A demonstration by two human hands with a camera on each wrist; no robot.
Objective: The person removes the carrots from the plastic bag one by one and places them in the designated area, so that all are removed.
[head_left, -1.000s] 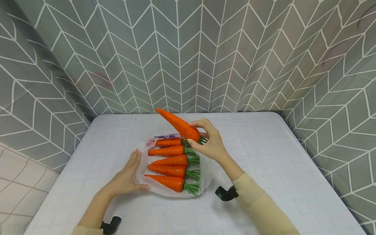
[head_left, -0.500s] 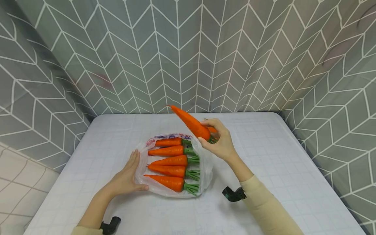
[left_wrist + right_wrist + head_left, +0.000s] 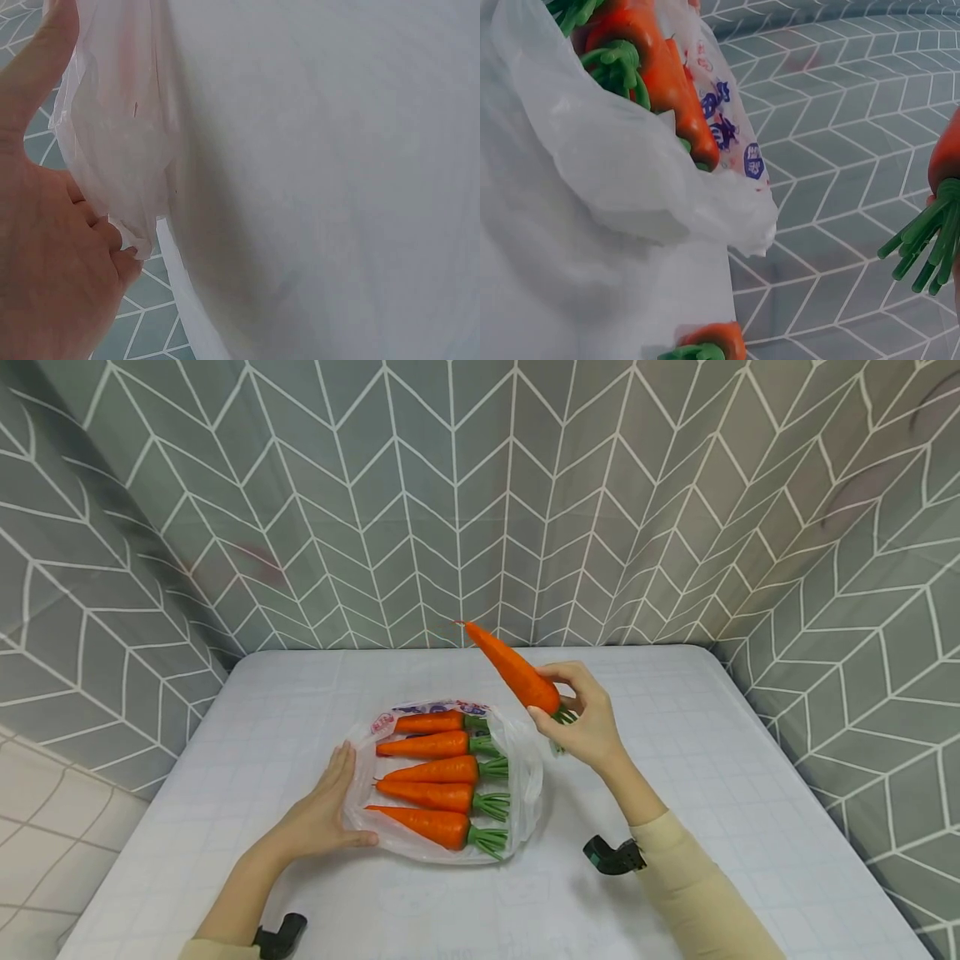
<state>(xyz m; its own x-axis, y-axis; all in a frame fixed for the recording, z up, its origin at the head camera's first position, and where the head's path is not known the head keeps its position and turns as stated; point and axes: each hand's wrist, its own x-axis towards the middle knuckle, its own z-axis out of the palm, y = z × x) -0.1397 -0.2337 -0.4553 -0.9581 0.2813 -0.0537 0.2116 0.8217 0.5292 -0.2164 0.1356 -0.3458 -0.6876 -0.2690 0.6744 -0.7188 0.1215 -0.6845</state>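
My right hand (image 3: pixel 583 718) pinches a carrot (image 3: pixel 517 672) near its thick end, just right of a white plastic bag (image 3: pixel 527 785). Its thin tip points up and left, and the cut green stems (image 3: pixel 930 236) show in the right wrist view. Several carrots (image 3: pixel 435 772) lie side by side inside the bag's mouth, stems to the right. My left hand (image 3: pixel 318 814) rests along the bag's left side, thumb spread from the fingers; in the left wrist view the thin plastic (image 3: pixel 124 157) crosses between thumb and fingers.
Another carrot (image 3: pixel 716 341) lies outside the bag at the bottom of the right wrist view, mostly hidden by my right hand in the head view. A white cloth (image 3: pixel 720 827) covers the table. Grey patterned curtains (image 3: pixel 480 510) stand behind and at the sides.
My right hand has carried the carrot to the right, from over the bag's upper right corner to beside it. The left hand and bag have stayed in place.
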